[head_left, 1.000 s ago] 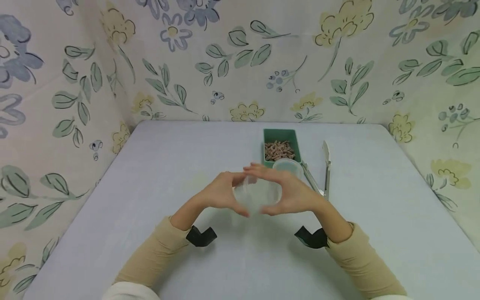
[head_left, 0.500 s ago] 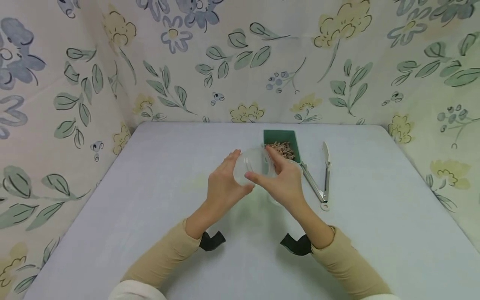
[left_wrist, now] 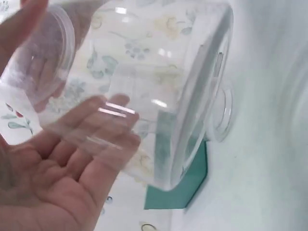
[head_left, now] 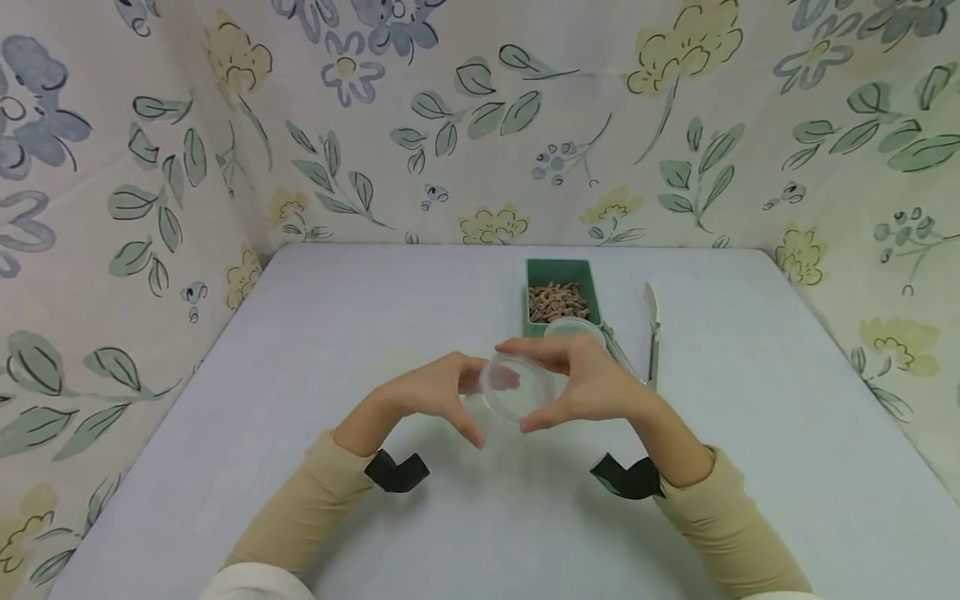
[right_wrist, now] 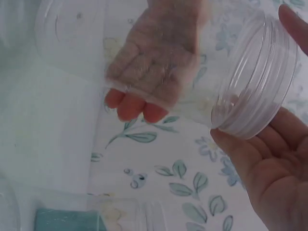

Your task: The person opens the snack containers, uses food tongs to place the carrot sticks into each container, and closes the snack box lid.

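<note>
A clear plastic jar [head_left: 517,388] is held above the table with its round mouth end toward me. My right hand [head_left: 592,385] grips it near the ridged rim, thumb on one side and fingers on the other. My left hand [head_left: 433,390] is beside the jar. In the left wrist view its nearly straight fingers [left_wrist: 103,144] lie along the jar wall [left_wrist: 139,72]; whether they touch is unclear. In the head view the left thumb is apart from the jar. The right wrist view shows the threaded rim [right_wrist: 255,86] between right thumb and fingers.
A second clear jar [head_left: 574,327] stands just behind my right hand. Behind it, a green tray [head_left: 558,268] holds brown shredded pieces [head_left: 557,302]. Metal tongs [head_left: 654,350] lie spread to the right, partly hidden by my right arm. Floral cloth [head_left: 480,125] hangs around the table.
The jar has been lifted and turned half a second ago, then lowered back toward me, mouth facing me. My left thumb has come away from it; the right hand still holds it.
</note>
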### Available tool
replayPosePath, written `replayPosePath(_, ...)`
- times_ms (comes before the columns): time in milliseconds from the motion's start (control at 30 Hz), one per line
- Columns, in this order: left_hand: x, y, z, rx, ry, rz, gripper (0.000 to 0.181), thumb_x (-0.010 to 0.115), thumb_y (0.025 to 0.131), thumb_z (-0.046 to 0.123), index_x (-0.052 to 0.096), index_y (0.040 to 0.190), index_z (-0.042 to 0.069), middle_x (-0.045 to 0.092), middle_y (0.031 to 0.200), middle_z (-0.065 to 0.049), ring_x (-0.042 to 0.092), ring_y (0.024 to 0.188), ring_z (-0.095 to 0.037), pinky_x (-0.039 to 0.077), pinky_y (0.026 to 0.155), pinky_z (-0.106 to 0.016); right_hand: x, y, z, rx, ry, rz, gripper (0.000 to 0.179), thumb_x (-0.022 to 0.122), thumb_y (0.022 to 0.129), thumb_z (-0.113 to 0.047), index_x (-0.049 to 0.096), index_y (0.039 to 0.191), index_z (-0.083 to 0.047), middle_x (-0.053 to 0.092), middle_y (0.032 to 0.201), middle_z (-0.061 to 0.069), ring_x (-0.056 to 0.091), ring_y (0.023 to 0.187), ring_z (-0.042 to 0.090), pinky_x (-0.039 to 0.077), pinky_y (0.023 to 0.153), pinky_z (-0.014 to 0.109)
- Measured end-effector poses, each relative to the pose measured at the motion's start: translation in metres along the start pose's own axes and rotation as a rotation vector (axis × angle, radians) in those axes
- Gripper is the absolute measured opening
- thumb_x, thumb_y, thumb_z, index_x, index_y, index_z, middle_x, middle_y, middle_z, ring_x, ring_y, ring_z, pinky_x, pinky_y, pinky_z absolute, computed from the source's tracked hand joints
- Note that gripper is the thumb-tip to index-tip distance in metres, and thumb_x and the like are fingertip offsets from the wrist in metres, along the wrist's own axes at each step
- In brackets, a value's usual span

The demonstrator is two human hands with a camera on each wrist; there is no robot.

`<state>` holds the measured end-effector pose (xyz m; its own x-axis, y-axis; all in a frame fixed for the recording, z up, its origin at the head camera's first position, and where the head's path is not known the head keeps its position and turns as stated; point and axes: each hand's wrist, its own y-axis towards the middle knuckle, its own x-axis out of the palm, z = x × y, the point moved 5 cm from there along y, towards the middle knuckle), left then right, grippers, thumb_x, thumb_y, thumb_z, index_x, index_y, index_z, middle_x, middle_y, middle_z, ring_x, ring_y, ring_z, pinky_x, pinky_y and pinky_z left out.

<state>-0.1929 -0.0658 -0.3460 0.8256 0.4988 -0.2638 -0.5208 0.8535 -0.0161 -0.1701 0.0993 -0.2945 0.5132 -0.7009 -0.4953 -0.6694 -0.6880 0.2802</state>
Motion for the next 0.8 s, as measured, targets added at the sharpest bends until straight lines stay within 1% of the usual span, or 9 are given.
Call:
replayPosePath(133,0.008,0.002,-0.006,0.023,-0.134,-0.226,0.075,0.087,0.065,-0.001,0.049,0.127,-0.016,0.063,0.121,-0.009,0.047,0.119,-0.051,0.035,0.105,-0.056,0.001,-0.003,-0.005,-0.088,0.094,-0.115,0.076,0.089,0.066,-0.003,0.054,0.133,0.007,0.058,0.132,0.018,0.053,0.124,0.022,0.044,0.102,0.038)
replayPosePath(200,0.009,0.003,-0.01,0.034,-0.172,-0.284,0.075,0.088,0.064,-0.003,0.047,0.124,-0.02,0.062,0.12,-0.009,0.046,0.119,-0.053,0.031,0.105,-0.061,0.0,-0.004,-0.008,-0.116,0.139,-0.137,0.077,0.087,0.067,-0.001,0.051,0.134,0.009,0.054,0.135,0.022,0.048,0.13,0.018,0.041,0.105,0.035)
replayPosePath(267,0.006,0.004,-0.015,0.052,-0.154,-0.279,0.077,0.087,0.063,-0.005,0.046,0.127,-0.019,0.06,0.123,-0.014,0.045,0.121,-0.05,0.03,0.106,-0.062,-0.003,-0.005,-0.009,-0.128,0.162,-0.124,0.078,0.086,0.069,0.001,0.047,0.136,0.012,0.05,0.137,0.027,0.045,0.133,0.016,0.038,0.107,0.032)
replayPosePath(333,-0.003,0.005,-0.022,0.057,-0.134,-0.19,0.081,0.086,0.064,-0.006,0.045,0.133,-0.015,0.054,0.132,-0.021,0.044,0.125,-0.046,0.031,0.106,-0.06,-0.006,-0.006,-0.008,-0.107,0.147,-0.067,0.079,0.085,0.07,0.003,0.045,0.138,0.012,0.049,0.14,0.026,0.044,0.134,0.016,0.037,0.107,0.029)
replayPosePath(467,-0.033,0.006,-0.041,0.011,-0.154,0.122,0.083,0.078,0.069,-0.013,0.039,0.142,-0.008,0.042,0.146,-0.023,0.037,0.135,-0.037,0.03,0.111,-0.052,-0.006,-0.01,-0.001,0.005,0.059,0.051,0.079,0.084,0.071,0.001,0.045,0.14,0.006,0.048,0.141,0.02,0.043,0.134,0.023,0.035,0.108,0.036)
replayPosePath(533,-0.047,0.006,-0.05,-0.024,-0.174,0.278,0.081,0.074,0.071,-0.015,0.039,0.143,-0.006,0.04,0.149,-0.02,0.034,0.138,-0.032,0.026,0.114,-0.047,0.002,-0.011,0.003,0.056,-0.027,0.063,0.076,0.083,0.073,-0.003,0.048,0.14,0.002,0.049,0.14,0.016,0.043,0.132,0.028,0.037,0.107,0.045)
replayPosePath(600,-0.056,0.007,-0.058,-0.053,-0.19,0.389,0.079,0.072,0.074,-0.017,0.039,0.144,-0.004,0.037,0.151,-0.018,0.031,0.14,-0.029,0.022,0.116,-0.044,0.014,-0.011,0.009,0.104,-0.14,0.032,0.073,0.082,0.073,-0.008,0.051,0.139,-0.002,0.05,0.138,0.013,0.045,0.129,0.029,0.039,0.104,0.052)
replayPosePath(700,-0.063,0.011,-0.067,-0.087,-0.197,0.479,0.077,0.071,0.076,-0.015,0.04,0.145,0.0,0.037,0.152,-0.016,0.03,0.141,-0.028,0.021,0.116,-0.044,0.036,-0.007,0.019,0.138,-0.288,-0.069,0.072,0.082,0.07,-0.014,0.053,0.135,-0.002,0.054,0.135,0.011,0.048,0.125,0.029,0.044,0.099,0.052)
replayPosePath(800,-0.064,0.015,-0.072,-0.097,-0.197,0.504,0.078,0.073,0.075,-0.015,0.041,0.144,0.001,0.037,0.152,-0.017,0.03,0.141,-0.028,0.021,0.116,-0.046,0.058,-0.004,0.032,0.169,-0.383,-0.186,0.072,0.086,0.07,-0.019,0.055,0.131,0.0,0.057,0.132,0.011,0.052,0.122,0.028,0.045,0.099,0.045)
